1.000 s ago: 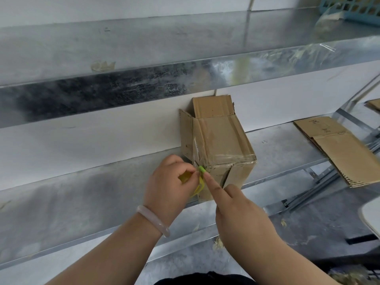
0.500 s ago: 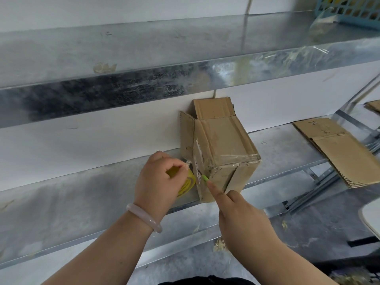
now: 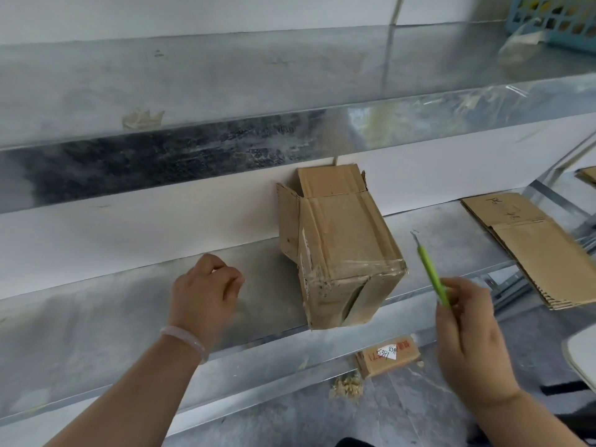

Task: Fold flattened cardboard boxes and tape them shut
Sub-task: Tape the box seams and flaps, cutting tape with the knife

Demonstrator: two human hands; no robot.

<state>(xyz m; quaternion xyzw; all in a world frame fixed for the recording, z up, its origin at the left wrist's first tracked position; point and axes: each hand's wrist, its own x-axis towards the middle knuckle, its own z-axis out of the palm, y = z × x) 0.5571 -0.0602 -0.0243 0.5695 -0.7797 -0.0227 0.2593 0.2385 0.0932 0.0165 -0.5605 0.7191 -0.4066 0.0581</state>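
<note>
Your hands are well apart at a metal shelf [image 3: 96, 317], one on each side of a box [image 3: 342, 246]. The box sits near the middle of the shelf, its near end at the front edge and slightly over it, its far flaps open against the back wall. Clear tape [image 3: 354, 269] wraps the near end, where the two flaps meet unevenly with a dark gap between them. Your left hand [image 3: 206, 285], a pale bracelet [image 3: 187, 337] on its wrist, is left of the box with fingers curled under; whether it holds anything cannot be told. Your right hand [image 3: 467, 333], right of the box and out past the front edge, pinches a green tool [image 3: 432, 272] whose thin metal tip points up and away. Flat cardboard [image 3: 541, 246] lies at the shelf's right end, jutting over the front edge. A small carton [image 3: 387, 356] sits on the floor [image 3: 419, 414] below. A blue basket [image 3: 558, 17] stands at the right end of the upper shelf [image 3: 225, 75].
</note>
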